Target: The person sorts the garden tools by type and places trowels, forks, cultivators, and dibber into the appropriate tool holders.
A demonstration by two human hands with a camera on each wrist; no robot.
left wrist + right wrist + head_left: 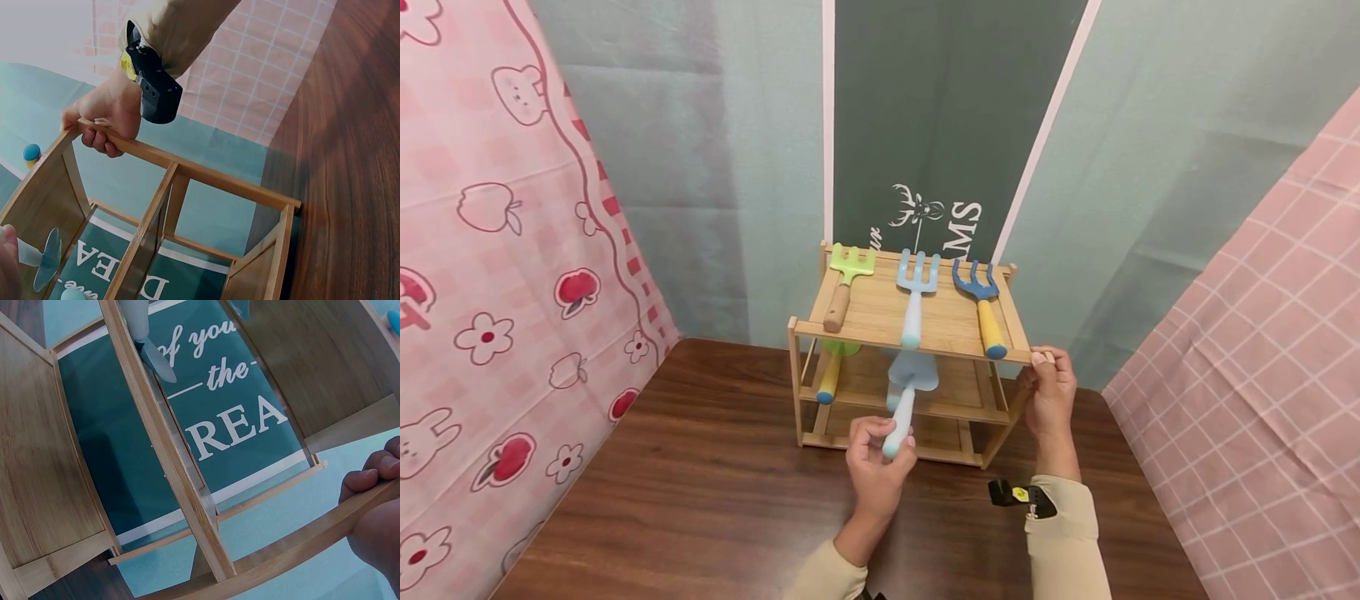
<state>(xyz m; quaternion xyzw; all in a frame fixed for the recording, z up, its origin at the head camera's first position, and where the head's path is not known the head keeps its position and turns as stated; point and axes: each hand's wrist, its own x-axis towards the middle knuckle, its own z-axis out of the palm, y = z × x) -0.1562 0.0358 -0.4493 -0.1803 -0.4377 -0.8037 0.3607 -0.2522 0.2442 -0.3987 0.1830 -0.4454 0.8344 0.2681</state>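
My left hand (877,467) pinches the handle of a light blue trowel (904,408) between thumb and fingers. Its blade (47,261) points toward the wooden rack, at the opening between the top and middle shelves. My right hand (1051,387) grips the front right corner of the rack (910,412), thumb on top and fingers curled round the side bar. On the middle shelf, behind the trowel, a light blue handle end (893,397) shows; the rest is mostly hidden. To its left lies a tool with a yellow handle (830,379) and green head.
Three hand forks lie on the top shelf: a green one (850,271), a light blue one (917,287) and a blue one with a yellow handle (989,321). The rack stands on a dark wooden table (700,492), with curtains (760,167) behind and patterned cloth at both sides.
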